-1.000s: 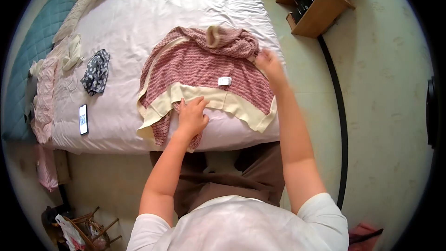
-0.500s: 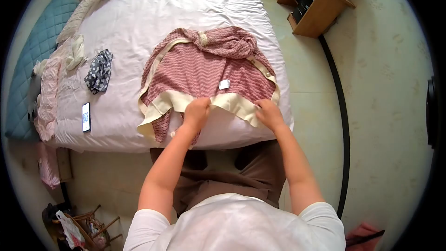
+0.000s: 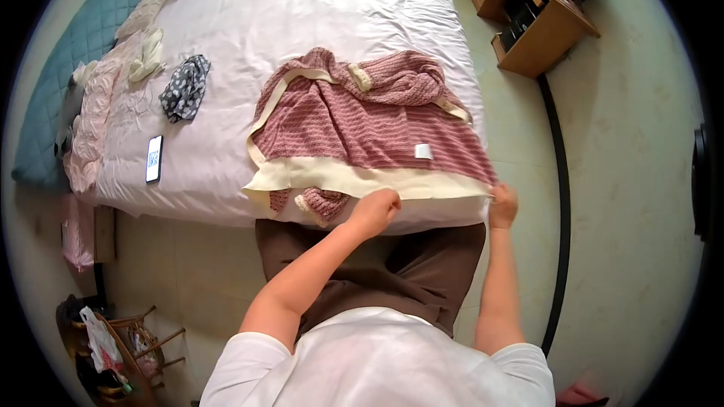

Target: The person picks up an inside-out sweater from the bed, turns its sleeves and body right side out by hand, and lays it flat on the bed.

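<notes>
A pink knitted cardigan [image 3: 369, 132] with cream ribbed trim lies spread on the bed, its inside facing up and a white label [image 3: 423, 151] showing. One sleeve is bunched along its far side; another pokes out beneath the hem at the near left. My left hand [image 3: 377, 211] is closed at the cream hem [image 3: 339, 175], near its middle. At the hem's right end, by the bed's corner, my right hand [image 3: 503, 206] pinches the cardigan's edge. Between my hands the hem is drawn fairly straight. My fingertips are partly hidden.
On the white-sheeted bed [image 3: 219, 173] are a phone [image 3: 154, 159], a dark patterned cloth [image 3: 185, 89] and pale pink bedding [image 3: 94, 128]. A wooden desk [image 3: 543, 38] stands at the far right. Bottom left is a wooden stool [image 3: 154, 343] with bags.
My right hand has moved right, stretching the hem and the label rightward. My left hand has also shifted right along with the hem. The view has shifted slightly.
</notes>
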A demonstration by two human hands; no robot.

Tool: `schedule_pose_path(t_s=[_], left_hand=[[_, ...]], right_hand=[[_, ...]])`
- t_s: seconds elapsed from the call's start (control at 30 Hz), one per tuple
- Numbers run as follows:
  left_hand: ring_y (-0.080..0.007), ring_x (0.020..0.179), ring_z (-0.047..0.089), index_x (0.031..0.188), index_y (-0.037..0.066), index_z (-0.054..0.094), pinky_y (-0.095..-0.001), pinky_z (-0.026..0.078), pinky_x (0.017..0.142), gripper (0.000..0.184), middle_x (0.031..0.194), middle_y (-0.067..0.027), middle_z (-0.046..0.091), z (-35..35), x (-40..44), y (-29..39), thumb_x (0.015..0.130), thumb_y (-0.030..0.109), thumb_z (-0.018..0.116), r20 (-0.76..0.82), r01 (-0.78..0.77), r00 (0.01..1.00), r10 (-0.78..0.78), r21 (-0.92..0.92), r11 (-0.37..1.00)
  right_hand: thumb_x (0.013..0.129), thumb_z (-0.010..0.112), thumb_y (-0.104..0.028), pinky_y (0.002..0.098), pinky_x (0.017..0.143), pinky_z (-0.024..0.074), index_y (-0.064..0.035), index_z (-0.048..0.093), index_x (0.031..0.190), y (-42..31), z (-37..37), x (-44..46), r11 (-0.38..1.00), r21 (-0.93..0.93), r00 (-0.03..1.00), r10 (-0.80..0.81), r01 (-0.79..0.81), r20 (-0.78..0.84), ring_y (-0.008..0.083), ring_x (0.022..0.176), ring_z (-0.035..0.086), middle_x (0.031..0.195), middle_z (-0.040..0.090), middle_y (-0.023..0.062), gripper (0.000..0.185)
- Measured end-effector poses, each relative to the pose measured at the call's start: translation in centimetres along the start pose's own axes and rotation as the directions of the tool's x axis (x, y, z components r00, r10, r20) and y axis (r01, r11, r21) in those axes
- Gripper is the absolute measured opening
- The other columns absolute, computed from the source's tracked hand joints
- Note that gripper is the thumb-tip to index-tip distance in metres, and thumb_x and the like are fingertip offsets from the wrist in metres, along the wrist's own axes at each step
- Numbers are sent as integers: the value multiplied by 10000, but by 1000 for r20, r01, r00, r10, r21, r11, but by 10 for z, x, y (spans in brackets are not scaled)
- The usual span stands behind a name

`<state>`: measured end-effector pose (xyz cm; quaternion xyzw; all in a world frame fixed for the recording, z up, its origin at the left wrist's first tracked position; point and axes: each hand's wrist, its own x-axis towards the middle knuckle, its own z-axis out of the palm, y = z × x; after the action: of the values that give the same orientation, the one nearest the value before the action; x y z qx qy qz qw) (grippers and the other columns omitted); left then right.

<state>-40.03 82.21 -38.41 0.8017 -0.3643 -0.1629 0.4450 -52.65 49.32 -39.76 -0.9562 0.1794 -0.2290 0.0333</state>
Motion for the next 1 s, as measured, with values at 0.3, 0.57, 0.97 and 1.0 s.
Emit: schedule_pose_path(t_s=[0.3,0.57,0.97,1.0], left_hand=[[-281,851,568,879,39,564,-373,455,779,192,894,-110,570,-99,-53,-67,701,-28,534,-795,292,592,-132,59,955],[-342,985,536,1078,14,516,-420,439,809,423,1050,-187,542,-62,-88,-53,750,229,675,-604,503,688,-402,-2,864],[-171,659,609,866,-21,635,-305,508,606,198,783,-76,633,-148,-95,-100,748,20,482,-473,143,548,-690,-759,635],[-176,644,607,839,-13,637,-311,510,591,192,762,-71,629,-173,-91,-90,744,23,475,-581,-89,419,-698,-791,605]], right_hand=[[668,548,77,407,826,428,-26,624,858,-152,13,30,893,346,952,-306,289,-7,309,913,549,931,593,139,229],[668,718,-118,406,1026,313,-112,630,965,-408,68,51,642,614,769,-633,460,86,230,1050,524,1054,580,46,310],[859,485,15,308,704,507,-20,536,942,-403,32,156,30,977,973,-91,-211,213,190,771,609,835,622,87,103],[865,481,24,287,691,506,-11,526,950,-393,15,170,-36,982,979,-91,-185,182,160,764,601,837,619,76,102]])
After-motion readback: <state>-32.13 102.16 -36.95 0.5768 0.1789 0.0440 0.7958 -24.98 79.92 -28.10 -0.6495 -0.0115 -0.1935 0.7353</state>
